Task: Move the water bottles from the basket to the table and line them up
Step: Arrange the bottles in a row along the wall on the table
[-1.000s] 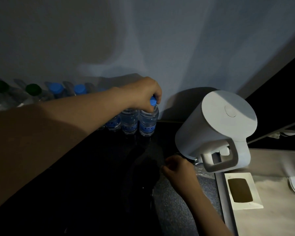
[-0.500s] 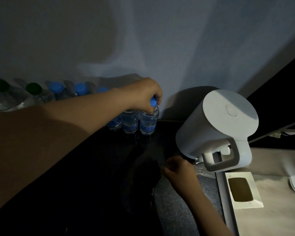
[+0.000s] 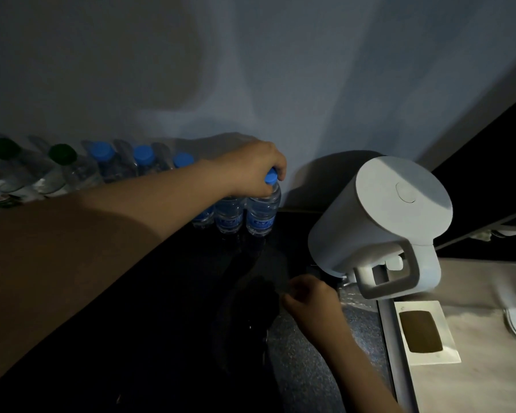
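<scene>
Left hand (image 3: pixel 251 169) closed over the blue cap of the end bottle (image 3: pixel 261 210), which stands upright on the dark worktop (image 3: pixel 161 323) at the right end of a row of bottles (image 3: pixel 143 162) along the wall. Right hand (image 3: pixel 309 304) loosely curled, low near the white kettle (image 3: pixel 379 225); grip unclear.

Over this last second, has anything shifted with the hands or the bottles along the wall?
Nothing visibly changed. The left hand still grips the cap of the end bottle, which stands upright at the right end of the row by the wall. The right hand stays low on the dark counter near the white kettle; what it holds, if anything, is too dark to tell.
</scene>
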Motion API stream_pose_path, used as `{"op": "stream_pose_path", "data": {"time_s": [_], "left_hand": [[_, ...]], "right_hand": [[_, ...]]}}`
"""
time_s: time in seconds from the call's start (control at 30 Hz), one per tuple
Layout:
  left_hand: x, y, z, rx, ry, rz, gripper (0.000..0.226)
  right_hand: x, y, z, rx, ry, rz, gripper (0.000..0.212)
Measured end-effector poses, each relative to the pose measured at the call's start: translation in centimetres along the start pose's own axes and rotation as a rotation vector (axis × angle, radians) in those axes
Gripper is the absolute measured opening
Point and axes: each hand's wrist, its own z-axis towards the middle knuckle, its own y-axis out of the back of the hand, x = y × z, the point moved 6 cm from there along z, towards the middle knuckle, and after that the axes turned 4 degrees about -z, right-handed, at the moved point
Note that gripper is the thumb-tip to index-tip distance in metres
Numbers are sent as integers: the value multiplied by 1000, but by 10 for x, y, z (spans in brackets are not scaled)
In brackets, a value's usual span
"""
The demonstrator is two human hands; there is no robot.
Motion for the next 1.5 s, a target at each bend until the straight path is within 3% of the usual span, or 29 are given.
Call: {"op": "stream_pose_path", "data": {"time_s": [0.27, 0.7, 0.97, 1.23, 1.5], "left_hand": [[0, 3, -9, -23, 56, 14, 47], [-15, 29, -130, -138, 95, 96, 32], [-9, -3, -247, -139, 202, -30, 41], [-3, -61, -358, -31, 379, -183, 47], [1, -101, -433, -1, 491, -292, 44]], "right_hand": [[2, 2, -5, -4, 3, -6, 25], [37, 13, -48, -55, 127, -66, 27], [74, 1, -117, -37, 241, -116, 20], [99, -39, -192, 58, 331, -187, 19], [98, -83, -236, 132, 366, -313, 28]]}}
